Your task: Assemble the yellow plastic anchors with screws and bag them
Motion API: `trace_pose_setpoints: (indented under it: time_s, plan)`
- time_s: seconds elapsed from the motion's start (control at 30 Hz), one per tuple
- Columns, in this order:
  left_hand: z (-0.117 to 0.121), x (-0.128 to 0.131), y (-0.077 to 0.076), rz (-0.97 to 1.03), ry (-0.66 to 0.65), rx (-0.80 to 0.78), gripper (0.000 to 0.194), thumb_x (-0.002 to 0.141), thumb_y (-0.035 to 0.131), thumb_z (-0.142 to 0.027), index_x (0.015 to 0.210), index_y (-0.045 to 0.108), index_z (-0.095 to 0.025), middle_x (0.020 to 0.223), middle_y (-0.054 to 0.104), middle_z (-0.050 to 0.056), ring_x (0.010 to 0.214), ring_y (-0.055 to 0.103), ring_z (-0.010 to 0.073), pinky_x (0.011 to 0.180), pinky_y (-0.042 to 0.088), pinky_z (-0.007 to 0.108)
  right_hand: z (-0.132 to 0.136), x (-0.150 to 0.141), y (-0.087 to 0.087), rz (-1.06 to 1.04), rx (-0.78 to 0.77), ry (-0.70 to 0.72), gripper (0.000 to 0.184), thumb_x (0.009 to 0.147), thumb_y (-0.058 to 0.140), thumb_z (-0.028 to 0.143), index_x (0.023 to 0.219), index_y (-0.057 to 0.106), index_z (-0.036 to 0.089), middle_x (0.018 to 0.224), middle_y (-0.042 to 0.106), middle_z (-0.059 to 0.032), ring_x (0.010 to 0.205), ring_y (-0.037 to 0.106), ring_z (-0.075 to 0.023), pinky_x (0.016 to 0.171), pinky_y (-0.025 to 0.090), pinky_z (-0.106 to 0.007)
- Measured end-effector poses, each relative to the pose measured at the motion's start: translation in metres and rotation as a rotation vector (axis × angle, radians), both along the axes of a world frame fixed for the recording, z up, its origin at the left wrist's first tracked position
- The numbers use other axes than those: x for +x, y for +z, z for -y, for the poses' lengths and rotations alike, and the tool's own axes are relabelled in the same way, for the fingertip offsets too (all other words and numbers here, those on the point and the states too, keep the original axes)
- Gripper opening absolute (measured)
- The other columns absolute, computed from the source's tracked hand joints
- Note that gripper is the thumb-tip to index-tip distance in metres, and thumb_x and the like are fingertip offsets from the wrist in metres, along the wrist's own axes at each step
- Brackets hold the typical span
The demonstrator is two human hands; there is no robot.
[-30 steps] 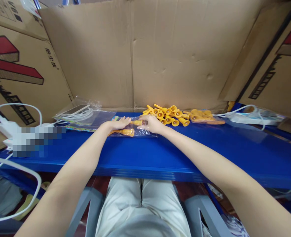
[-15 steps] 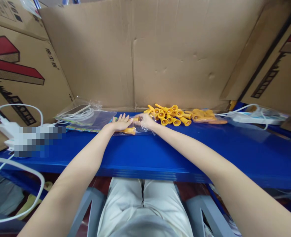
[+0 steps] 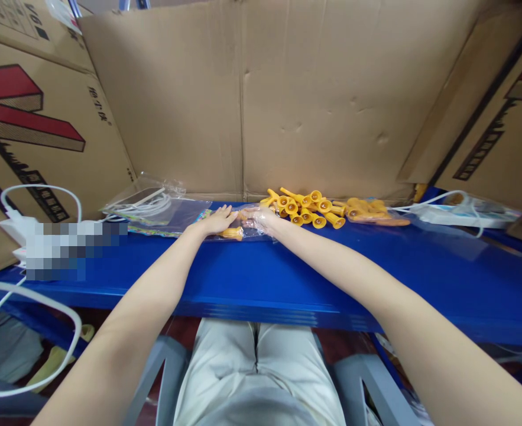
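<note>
The left hand [image 3: 219,220] lies open and flat on the clear bag [image 3: 253,237], nearest the yellow horn [image 3: 232,234] lying left-to-right on its near side; the right hand [image 3: 263,219] seems inside the bag's right end, its grip unclear.

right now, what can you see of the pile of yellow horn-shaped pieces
The pile is a loose heap of small, shiny yellow pieces, apparently plastic. Each visible shape has a narrow stem or a round, flared bell, and many bells face the person. The pieces lie at mixed angles, some overlapping, on the blue tabletop, in front of the upright cardboard. The right hand is beside its left end; whether they touch is unclear.
</note>
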State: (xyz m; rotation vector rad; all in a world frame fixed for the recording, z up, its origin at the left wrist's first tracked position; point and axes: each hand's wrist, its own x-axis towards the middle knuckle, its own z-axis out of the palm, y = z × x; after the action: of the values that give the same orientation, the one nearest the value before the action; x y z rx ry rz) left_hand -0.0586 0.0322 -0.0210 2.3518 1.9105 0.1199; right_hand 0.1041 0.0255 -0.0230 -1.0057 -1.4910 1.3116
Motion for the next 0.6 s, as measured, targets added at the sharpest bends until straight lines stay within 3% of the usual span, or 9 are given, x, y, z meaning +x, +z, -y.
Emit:
trace_pose_setpoints:
  time_s: [0.13,0.37,0.5,0.6]
  plan:
    - [0.002,0.000,0.002,0.001,-0.012,0.004,0.073,0.091,0.008,-0.051,0.149,0.018,-0.007,0.155,0.011,0.008,0.143,0.010,0.0188,0.114,0.015,0.031,0.006,-0.005,0.004,-0.109,-0.167,-0.050,0.015,0.085,0.054,0.005,0.075,0.054,0.016,0.062,0.060,0.0013,0.068,0.062,-0.0121,0.072,0.052,-0.025]
    - [0.007,-0.004,0.007,0.021,-0.010,0.004,0.074,0.090,0.008,-0.051,0.149,0.018,-0.005,0.154,0.012,0.009,0.143,0.013,0.0176,0.114,0.015,0.029,0.014,-0.012,0.007,-0.172,-0.272,-0.080,0.025,0.085,0.047,-0.002,0.070,0.051,0.018,0.060,0.057,0.0021,0.062,0.058,-0.0078,0.071,0.051,-0.019]
    - [0.013,-0.002,0.012,0.000,-0.024,-0.059,0.074,0.091,0.006,-0.047,0.148,0.017,-0.002,0.155,0.010,0.010,0.143,0.010,0.0168,0.114,0.013,0.028,0.013,0.003,0.015,-0.118,-0.311,-0.014,0.024,0.082,0.047,-0.006,0.074,0.056,0.015,0.063,0.060,0.0005,0.060,0.059,-0.0080,0.066,0.051,-0.019]
    - [0.014,-0.001,0.014,-0.033,-0.032,-0.080,0.071,0.091,0.005,-0.044,0.148,0.017,-0.004,0.155,0.009,0.008,0.143,0.009,0.0158,0.114,0.012,0.028,0.013,0.026,0.030,0.020,-0.236,0.041,0.018,0.081,0.053,-0.002,0.078,0.061,0.015,0.072,0.064,-0.0026,0.064,0.062,-0.0095,0.069,0.053,-0.023]
